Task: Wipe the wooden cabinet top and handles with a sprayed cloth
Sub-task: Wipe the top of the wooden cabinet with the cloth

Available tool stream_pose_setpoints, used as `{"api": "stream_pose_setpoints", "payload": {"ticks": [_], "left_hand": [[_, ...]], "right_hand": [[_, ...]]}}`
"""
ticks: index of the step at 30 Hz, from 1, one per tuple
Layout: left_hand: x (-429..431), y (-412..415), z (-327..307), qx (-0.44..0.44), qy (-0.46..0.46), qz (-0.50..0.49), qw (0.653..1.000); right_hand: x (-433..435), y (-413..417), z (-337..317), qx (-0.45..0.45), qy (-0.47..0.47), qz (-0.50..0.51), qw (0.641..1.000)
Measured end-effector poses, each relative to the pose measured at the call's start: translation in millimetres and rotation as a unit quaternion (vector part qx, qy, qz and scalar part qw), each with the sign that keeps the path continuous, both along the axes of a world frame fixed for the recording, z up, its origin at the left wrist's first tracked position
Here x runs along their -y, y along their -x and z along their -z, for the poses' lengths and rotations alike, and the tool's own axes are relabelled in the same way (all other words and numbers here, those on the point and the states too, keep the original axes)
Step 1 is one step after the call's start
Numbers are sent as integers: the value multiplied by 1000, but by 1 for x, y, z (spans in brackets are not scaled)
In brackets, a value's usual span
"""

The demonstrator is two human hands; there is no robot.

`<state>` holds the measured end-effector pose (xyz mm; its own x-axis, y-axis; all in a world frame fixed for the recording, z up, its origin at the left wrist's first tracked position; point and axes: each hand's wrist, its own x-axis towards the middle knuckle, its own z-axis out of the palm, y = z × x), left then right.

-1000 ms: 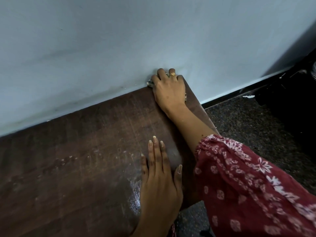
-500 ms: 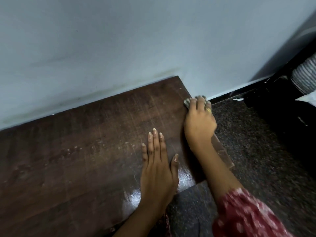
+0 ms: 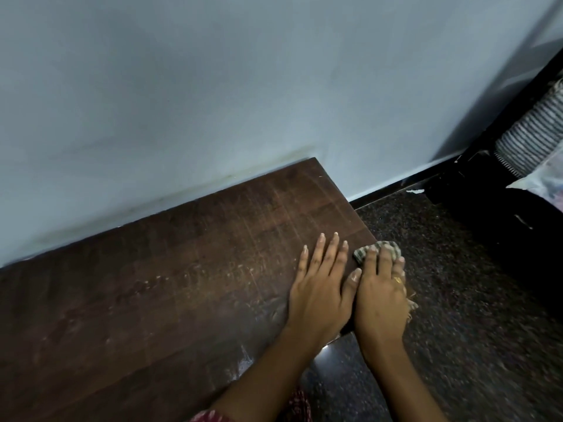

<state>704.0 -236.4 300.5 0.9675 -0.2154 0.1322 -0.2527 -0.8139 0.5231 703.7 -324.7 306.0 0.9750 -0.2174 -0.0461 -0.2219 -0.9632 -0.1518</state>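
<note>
The dark wooden cabinet top (image 3: 170, 269) runs along the pale wall, with whitish streaks and a wet sheen near its front edge. My left hand (image 3: 323, 287) lies flat on the top near the right end, fingers spread, holding nothing. My right hand (image 3: 380, 293) presses a checked cloth (image 3: 376, 250) against the cabinet's right edge; the cloth pokes out past the fingertips and frays below the hand. The two hands touch side by side. No handles are in view.
A pale blue wall (image 3: 243, 86) stands directly behind the cabinet. Dark speckled floor (image 3: 457, 300) lies to the right. A black piece of furniture (image 3: 502, 208) with striped fabric (image 3: 533, 129) on it stands at the far right.
My right hand has dragged the cloth from the back right corner by the wall forward along the cabinet's right edge, ending beside my left hand, which stayed flat on the top.
</note>
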Motion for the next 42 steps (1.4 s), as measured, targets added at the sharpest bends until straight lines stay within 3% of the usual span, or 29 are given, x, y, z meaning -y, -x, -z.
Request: {"api": "stream_pose_setpoints", "payload": {"ticks": [5, 7, 14, 25, 31, 35, 39, 42], "left_hand": [[-27, -25, -1, -6, -25, 74, 997], [-33, -30, 0, 8, -81, 113, 990], [-25, -67, -2, 19, -223, 80, 971], [-73, -179, -9, -19, -371, -14, 928], [-86, -181, -13, 10, -361, -16, 932], [-68, -171, -6, 70, -263, 27, 962], [-31, -139, 0, 44, -210, 101, 972], [0, -106, 6, 8, -175, 144, 974]], "right_hand": [[12, -18, -14, -73, -132, -207, 967], [25, -16, -12, -80, -83, -256, 960], [9, -41, 16, 60, -34, -151, 986], [-54, -177, 11, 67, -125, -237, 961], [-69, -192, 9, 24, -55, -247, 967], [-50, -160, -2, -3, -63, -211, 976], [-10, -113, -1, -9, -89, -172, 981], [17, -67, 8, 39, -58, -117, 991]]}}
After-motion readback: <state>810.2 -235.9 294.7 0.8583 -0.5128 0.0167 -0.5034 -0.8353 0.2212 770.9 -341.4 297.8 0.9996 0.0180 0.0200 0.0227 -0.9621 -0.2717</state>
